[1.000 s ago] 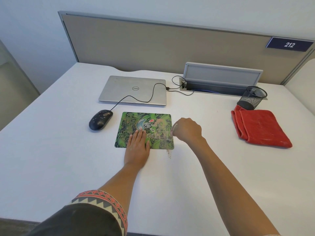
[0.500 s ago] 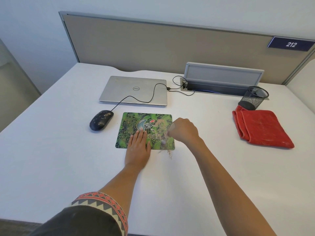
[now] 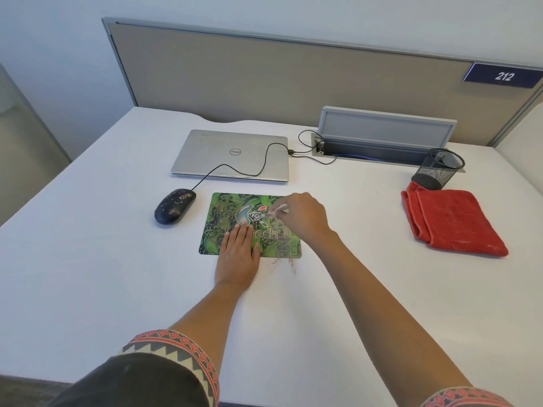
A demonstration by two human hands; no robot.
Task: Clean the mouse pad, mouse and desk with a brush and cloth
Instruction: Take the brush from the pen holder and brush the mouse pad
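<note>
A green patterned mouse pad (image 3: 223,212) lies on the white desk (image 3: 117,274). My left hand (image 3: 238,254) rests flat on its near edge, fingers spread. My right hand (image 3: 304,215) is over the pad's right part and grips a small light-handled brush (image 3: 274,212), its tip pointing left at the pad's middle. Brown crumbs (image 3: 289,264) lie on the desk just below the pad's near right corner. A black mouse (image 3: 174,205), speckled with dirt, sits left of the pad. A folded red cloth (image 3: 452,221) lies at the right.
A shut silver laptop (image 3: 232,154) lies behind the pad, with the mouse cable running across it. A black mesh pen cup (image 3: 439,168) stands behind the cloth. An open cable tray (image 3: 385,136) and a beige partition line the desk's back.
My right hand has moved with the brush from the pad's near right corner up toward its middle. Crumbs now lie uncovered on the desk below that corner. My left hand has stayed put.
</note>
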